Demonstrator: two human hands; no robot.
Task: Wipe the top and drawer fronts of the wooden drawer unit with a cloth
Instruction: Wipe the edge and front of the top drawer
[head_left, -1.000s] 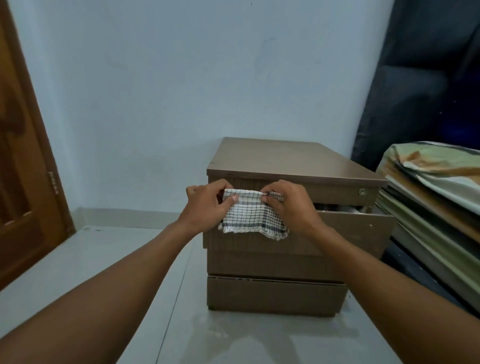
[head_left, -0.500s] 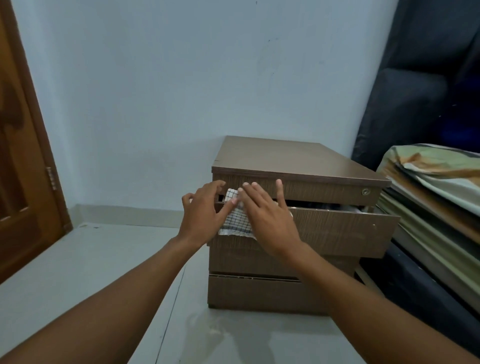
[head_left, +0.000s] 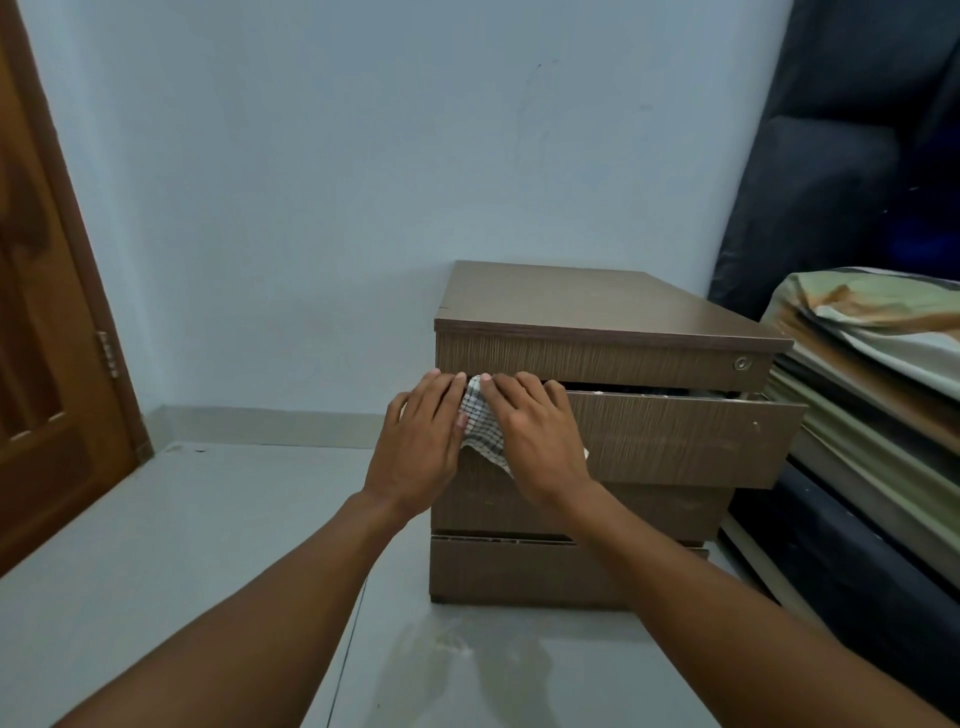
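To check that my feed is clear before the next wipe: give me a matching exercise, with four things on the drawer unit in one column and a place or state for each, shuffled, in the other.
Things
1. checked cloth
2. lock
3. second drawer
4. bottom drawer

Places and states
A. pulled part way out
B. pushed in, shut
C. pressed under the left hand and right hand
D. at the right end of the top front panel

Pairs: 1-C, 2-D, 3-A, 4-B
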